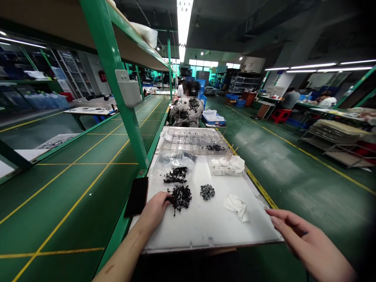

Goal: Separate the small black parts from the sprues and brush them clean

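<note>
My left fingers (163, 200) touch a black clump (180, 199) of rough, matt, plastic-looking pieces. Beneath it, the white table (205, 229) looks smooth and matt. Nearby lies a soft, creased cloth (236, 207), and farther up a thin, glossy clear plastic bag (173, 164) crinkles. Beyond that, a transparent plastic tray (219, 135) shines around a bright metal rack (188, 141). The painted green floor (279, 168) looks glossy.

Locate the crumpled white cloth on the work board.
The crumpled white cloth lies on the right side of the white board in the head view, between the small dark pile and the right hand.
</note>
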`<state>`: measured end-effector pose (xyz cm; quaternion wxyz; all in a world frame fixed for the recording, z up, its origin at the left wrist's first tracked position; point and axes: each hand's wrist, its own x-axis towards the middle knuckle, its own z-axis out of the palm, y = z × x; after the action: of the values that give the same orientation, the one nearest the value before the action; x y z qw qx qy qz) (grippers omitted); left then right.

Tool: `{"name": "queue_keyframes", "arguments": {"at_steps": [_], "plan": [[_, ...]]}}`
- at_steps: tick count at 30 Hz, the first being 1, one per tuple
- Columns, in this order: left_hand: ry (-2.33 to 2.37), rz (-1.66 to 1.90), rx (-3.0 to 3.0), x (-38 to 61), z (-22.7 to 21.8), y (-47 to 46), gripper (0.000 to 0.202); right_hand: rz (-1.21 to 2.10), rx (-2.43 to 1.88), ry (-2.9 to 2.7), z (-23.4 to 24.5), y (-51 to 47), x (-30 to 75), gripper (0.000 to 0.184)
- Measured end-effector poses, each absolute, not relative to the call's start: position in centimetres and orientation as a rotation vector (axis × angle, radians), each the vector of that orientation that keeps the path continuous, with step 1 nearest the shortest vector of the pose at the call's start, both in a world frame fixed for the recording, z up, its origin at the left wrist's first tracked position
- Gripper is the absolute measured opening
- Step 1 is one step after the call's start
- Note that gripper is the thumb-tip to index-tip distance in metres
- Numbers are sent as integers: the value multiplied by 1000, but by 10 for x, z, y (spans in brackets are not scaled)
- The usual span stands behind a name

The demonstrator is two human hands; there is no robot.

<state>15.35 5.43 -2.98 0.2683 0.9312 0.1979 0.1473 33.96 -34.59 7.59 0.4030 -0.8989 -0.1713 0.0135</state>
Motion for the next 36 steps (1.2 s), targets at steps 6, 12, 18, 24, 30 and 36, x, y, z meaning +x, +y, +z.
{"name": "queue_keyframes", "arguments": {"at_steps": [6,12,18,24,30,36], "plan": [[539,481,2373,154,-30,63,24,218,-2221,-372,94,-322,332,68],[549,577,2227,165,-29,53,19,224,-2284,-505,110,-292,330,68],[608,582,2092,172,-27,47,22,271,-2292,-572,98,-283,347,67],[594,546,1959,172,-13,53,24,316,-2273,-564,87,-282,349,63],[674,514,1589,171,-13,54,22,369,-2267,-558,81,-279,348,60],[565,501,1018,172,16,10,44,444,-2222,-658,97,-253,329,54]]}}
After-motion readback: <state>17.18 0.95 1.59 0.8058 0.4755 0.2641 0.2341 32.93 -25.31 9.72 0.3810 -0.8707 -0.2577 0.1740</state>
